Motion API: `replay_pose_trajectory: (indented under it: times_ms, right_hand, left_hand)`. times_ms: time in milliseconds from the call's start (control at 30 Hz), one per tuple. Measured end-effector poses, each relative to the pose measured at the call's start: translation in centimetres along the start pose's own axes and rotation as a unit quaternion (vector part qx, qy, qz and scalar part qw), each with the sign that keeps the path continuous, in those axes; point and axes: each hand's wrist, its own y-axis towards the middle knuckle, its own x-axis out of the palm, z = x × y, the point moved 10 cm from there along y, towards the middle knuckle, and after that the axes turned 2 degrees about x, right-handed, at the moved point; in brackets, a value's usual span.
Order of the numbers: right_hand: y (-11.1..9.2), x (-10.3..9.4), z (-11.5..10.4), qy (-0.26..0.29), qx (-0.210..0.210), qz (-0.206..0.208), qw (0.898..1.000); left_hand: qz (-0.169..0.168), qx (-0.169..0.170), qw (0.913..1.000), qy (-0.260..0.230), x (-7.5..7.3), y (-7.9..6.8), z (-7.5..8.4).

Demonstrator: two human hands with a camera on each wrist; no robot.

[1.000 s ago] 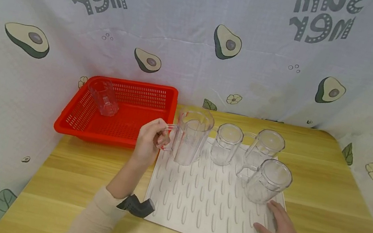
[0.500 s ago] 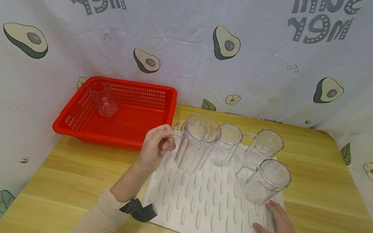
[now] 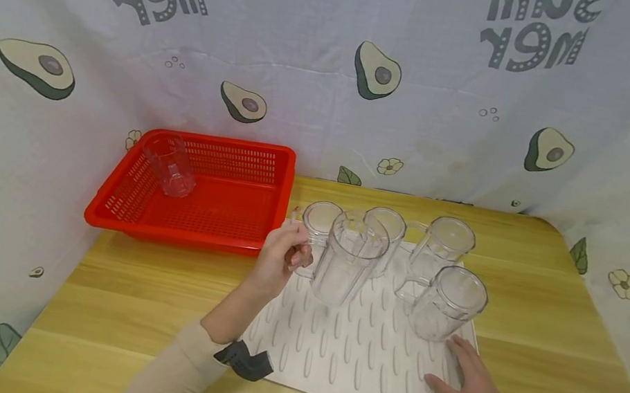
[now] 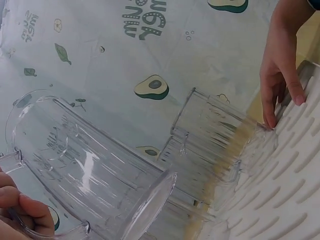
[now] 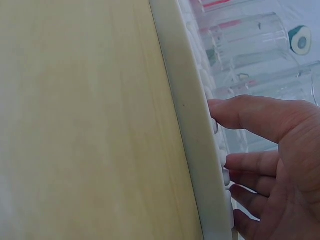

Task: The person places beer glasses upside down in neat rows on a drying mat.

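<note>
My left hand [image 3: 285, 251] grips the handle of a clear plastic mug [image 3: 342, 272], which hangs upright over the left part of a ribbed white drying tray [image 3: 335, 369]. In the left wrist view the mug's base [image 4: 152, 205] is well above the tray. Several more clear mugs stand on that tray, one behind the held mug [image 3: 318, 215] and partly hidden by it. Closest to my right hand [image 3: 471, 389] is the front right mug [image 3: 446, 311]. The right fingers are loosely bent, their tips resting on the tray's surface near its right edge, holding nothing.
A red plastic basket [image 3: 93, 214] stands at the back left, with one clear mug [image 3: 171, 168] lying tilted inside. The wooden table [image 3: 563, 367] extends around the tray. A white curtain [image 3: 319, 29] printed with avocados hangs behind.
My left hand has carried the mug right and toward me, across the tray's left part, uncovering the mug behind it. The right hand has stayed in place.
</note>
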Motion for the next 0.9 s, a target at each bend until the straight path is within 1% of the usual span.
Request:
replay_pose_trajectory:
  times_ms: [133, 367, 500, 733, 800, 900]
  right_hand:
    - [0.0, 0.0, 0.0, 0.001, -0.001, -0.002, 1.0]
    - [0.0, 0.1, 0.2, 0.005, 0.007, -0.011, 1.0]
    - [-0.2, 0.0, 0.2, 0.002, 0.01, -0.011, 1.0]
    - [-1.7, -0.7, -0.3, 0.0, 0.002, 0.015, 1.0]
    - [-2.2, -0.9, -0.6, 0.001, 0.006, 0.017, 1.0]
    - [-2.7, -1.1, -1.1, -0.003, 0.019, 0.007, 1.0]
  left_hand:
    - [-0.008, -0.001, 1.0, -0.001, 0.3, -0.1, -0.7]
    - [-0.026, 0.004, 0.9996, -0.004, 0.7, -0.1, -1.2]
    - [-0.03, -0.003, 0.9995, -0.004, 0.8, -0.2, -1.5]
    - [-0.026, -0.014, 0.9996, -0.004, 0.9, -0.4, -1.9]
    - [-0.024, -0.015, 0.9996, -0.004, 0.9, -0.4, -2.0]
    - [-0.024, -0.015, 0.9996, -0.005, 0.9, -0.4, -2.1]
